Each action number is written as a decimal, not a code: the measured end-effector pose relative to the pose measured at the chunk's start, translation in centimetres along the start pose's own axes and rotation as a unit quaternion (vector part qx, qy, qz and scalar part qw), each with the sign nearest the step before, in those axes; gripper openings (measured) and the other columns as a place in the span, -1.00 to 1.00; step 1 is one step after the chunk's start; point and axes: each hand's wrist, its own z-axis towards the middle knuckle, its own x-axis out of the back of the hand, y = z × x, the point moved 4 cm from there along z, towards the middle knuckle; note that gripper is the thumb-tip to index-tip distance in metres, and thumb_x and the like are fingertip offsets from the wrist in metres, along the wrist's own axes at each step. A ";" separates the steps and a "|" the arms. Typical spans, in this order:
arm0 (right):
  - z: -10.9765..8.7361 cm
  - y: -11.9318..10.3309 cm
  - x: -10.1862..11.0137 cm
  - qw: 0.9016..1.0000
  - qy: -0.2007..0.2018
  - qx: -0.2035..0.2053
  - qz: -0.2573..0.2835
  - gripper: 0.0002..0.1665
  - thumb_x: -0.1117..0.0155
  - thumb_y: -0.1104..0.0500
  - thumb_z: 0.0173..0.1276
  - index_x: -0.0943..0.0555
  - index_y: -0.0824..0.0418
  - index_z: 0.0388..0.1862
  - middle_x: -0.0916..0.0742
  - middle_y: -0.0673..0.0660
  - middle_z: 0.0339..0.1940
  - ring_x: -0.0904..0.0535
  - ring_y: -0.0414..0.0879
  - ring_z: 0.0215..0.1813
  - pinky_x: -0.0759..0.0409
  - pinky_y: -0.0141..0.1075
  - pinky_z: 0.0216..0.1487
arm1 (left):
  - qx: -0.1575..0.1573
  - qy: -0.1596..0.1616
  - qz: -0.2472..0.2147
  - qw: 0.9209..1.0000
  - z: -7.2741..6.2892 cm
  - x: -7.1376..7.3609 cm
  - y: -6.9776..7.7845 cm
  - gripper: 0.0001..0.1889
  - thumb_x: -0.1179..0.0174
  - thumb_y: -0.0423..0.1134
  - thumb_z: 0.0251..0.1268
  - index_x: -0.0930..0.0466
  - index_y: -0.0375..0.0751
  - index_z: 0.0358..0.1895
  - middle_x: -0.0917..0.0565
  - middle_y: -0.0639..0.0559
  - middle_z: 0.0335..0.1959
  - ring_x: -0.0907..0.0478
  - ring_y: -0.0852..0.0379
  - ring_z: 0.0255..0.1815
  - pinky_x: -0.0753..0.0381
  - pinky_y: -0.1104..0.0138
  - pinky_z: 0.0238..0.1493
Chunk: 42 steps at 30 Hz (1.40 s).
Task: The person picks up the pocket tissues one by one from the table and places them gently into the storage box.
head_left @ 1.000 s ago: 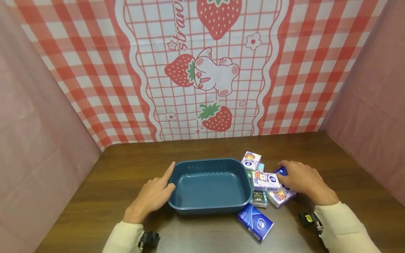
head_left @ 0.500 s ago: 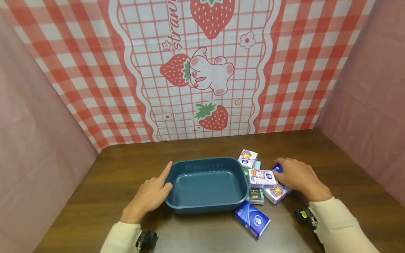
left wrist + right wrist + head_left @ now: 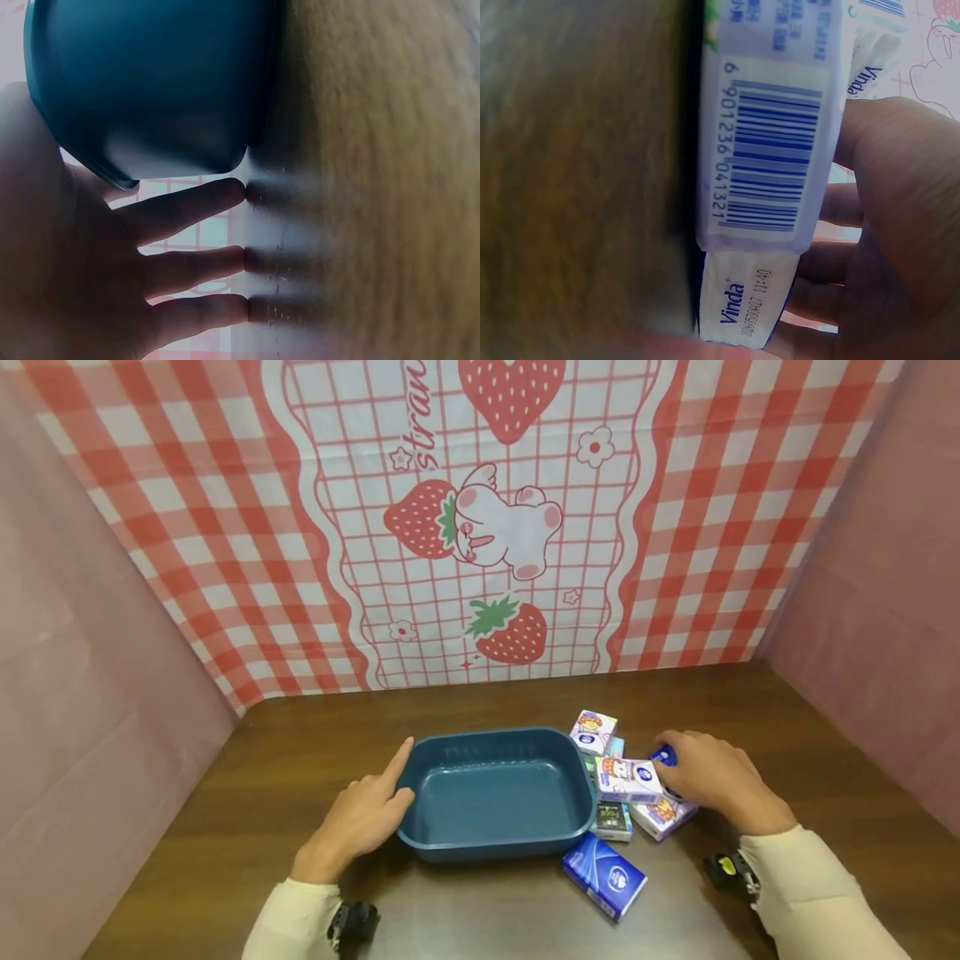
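Note:
In the head view my left hand [image 3: 367, 814] lies against the left end of a dark teal plastic basin [image 3: 498, 802]. Its index finger stretches along the rim. Seen from the left wrist, several straight fingers [image 3: 199, 266] point down to the table beside the basin wall. My right hand [image 3: 712, 777] is over a blue tissue pack [image 3: 663, 756] in a heap right of the basin, thumb and index finger about its far end. Packs hide the fingertips in the right wrist view, so I cannot tell whether they grip. A purple-white tissue pack [image 3: 769, 150] stands nearest that camera.
More tissue packs crowd the basin's right side: a white-and-purple one [image 3: 628, 779] on top, another [image 3: 592, 732] behind, a black-labelled one [image 3: 613, 821] below. A blue pack [image 3: 604, 875] lies in front. A checked strawberry cloth [image 3: 495, 527] hangs behind the wooden table [image 3: 315, 743].
The head view shifts slightly. Both hands, the basin and the packs keep their places relative to one another.

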 end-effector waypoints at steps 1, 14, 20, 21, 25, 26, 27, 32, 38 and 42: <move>0.0 0.1 0.1 1.000 -0.001 -0.002 0.001 -0.37 -0.32 -0.09 0.29 -0.60 0.29 0.20 -0.67 0.39 0.08 -0.58 0.37 0.05 -0.49 0.36 -0.12 | -0.001 0.000 -0.001 1.000 0.1 0.0 0.1 -0.26 0.03 -0.04 0.48 0.12 0.27 0.63 -0.49 0.02 -0.54 -0.45 0.07 -0.49 -0.41 0.12 -0.30; 0.6 -0.4 0.0 1.000 -0.007 -0.010 0.011 -0.37 -0.33 -0.10 0.29 -0.60 0.29 0.20 -0.69 0.39 0.02 -0.60 0.32 -0.02 -0.51 0.34 -0.12 | 0.005 -0.006 -0.001 1.000 -0.1 0.5 -0.3 -0.25 0.03 -0.06 0.47 0.14 0.22 0.64 -0.44 0.01 -0.54 -0.43 0.08 -0.48 -0.39 0.12 -0.29; 0.4 -0.3 0.0 1.000 -0.009 -0.016 0.018 -0.35 -0.33 -0.11 0.28 -0.59 0.32 0.18 -0.68 0.39 0.01 -0.60 0.31 -0.03 -0.51 0.33 -0.13 | -0.005 0.005 0.005 1.000 0.0 0.6 -0.2 -0.25 0.00 -0.05 0.45 0.09 0.22 0.64 -0.65 -0.09 0.09 -0.50 0.06 -0.31 -0.43 0.07 -0.21; 0.3 -0.3 -0.1 1.000 -0.009 -0.016 0.020 -0.35 -0.33 -0.12 0.29 -0.59 0.32 0.19 -0.68 0.39 0.01 -0.60 0.31 -0.03 -0.51 0.33 -0.13 | -0.004 0.005 0.005 1.000 0.0 0.6 -0.2 -0.25 0.00 -0.05 0.45 0.08 0.21 0.64 -0.62 -0.08 0.17 -0.50 0.06 -0.29 -0.44 0.07 -0.20; 0.0 0.0 -0.1 1.000 0.002 -0.017 0.018 -0.33 -0.33 -0.12 0.29 -0.59 0.34 0.19 -0.68 0.40 0.01 -0.60 0.32 -0.03 -0.53 0.33 -0.16 | -0.003 -0.002 0.006 1.000 0.0 0.6 -0.1 -0.24 0.00 -0.05 0.44 0.09 0.24 0.64 -0.67 -0.07 -0.04 -0.49 0.06 -0.34 -0.42 0.08 -0.24; -0.1 0.2 0.0 1.000 0.008 -0.019 0.016 -0.33 -0.33 -0.12 0.30 -0.59 0.34 0.19 -0.67 0.41 0.03 -0.60 0.33 -0.02 -0.53 0.33 -0.15 | -0.005 0.000 0.007 1.000 0.1 0.5 0.0 -0.24 -0.01 -0.04 0.44 0.09 0.25 0.63 -0.67 -0.06 -0.04 -0.49 0.06 -0.34 -0.42 0.08 -0.23; -0.2 0.2 0.1 1.000 0.014 -0.022 0.014 -0.33 -0.33 -0.12 0.30 -0.58 0.35 0.20 -0.66 0.41 0.04 -0.59 0.34 0.00 -0.52 0.34 -0.14 | -0.008 0.002 0.006 1.000 0.2 0.5 0.1 -0.25 -0.01 -0.03 0.44 0.09 0.25 0.63 -0.68 -0.06 -0.05 -0.49 0.07 -0.34 -0.42 0.08 -0.23; -0.4 0.3 0.7 0.999 0.033 -0.016 0.012 -0.31 -0.31 -0.14 0.32 -0.58 0.36 0.21 -0.66 0.43 0.06 -0.57 0.38 0.04 -0.51 0.35 -0.13 | -0.009 0.011 0.005 1.000 0.2 0.4 0.2 -0.25 -0.03 -0.03 0.43 0.03 0.21 0.63 -0.63 -0.06 0.17 -0.52 0.08 -0.28 -0.46 0.06 -0.17; -0.3 -0.2 0.7 0.999 0.036 -0.008 0.011 -0.31 -0.29 -0.14 0.35 -0.56 0.32 0.26 -0.64 0.44 0.10 -0.57 0.41 0.08 -0.53 0.34 -0.12 | -0.007 0.010 -0.001 1.000 0.1 0.2 -0.1 -0.26 -0.04 -0.06 0.42 0.00 0.16 0.63 -0.58 0.00 -0.43 -0.46 0.08 -0.43 -0.41 0.12 -0.28; -0.2 -0.3 0.9 0.999 0.041 -0.009 0.012 -0.30 -0.27 -0.14 0.37 -0.52 0.30 0.31 -0.62 0.46 0.13 -0.55 0.43 0.11 -0.52 0.35 -0.10 | -0.014 0.021 0.002 1.000 0.1 0.3 -0.1 -0.26 -0.03 -0.07 0.43 -0.01 0.15 0.63 -0.67 -0.04 -0.28 -0.47 0.08 -0.42 -0.45 0.11 -0.25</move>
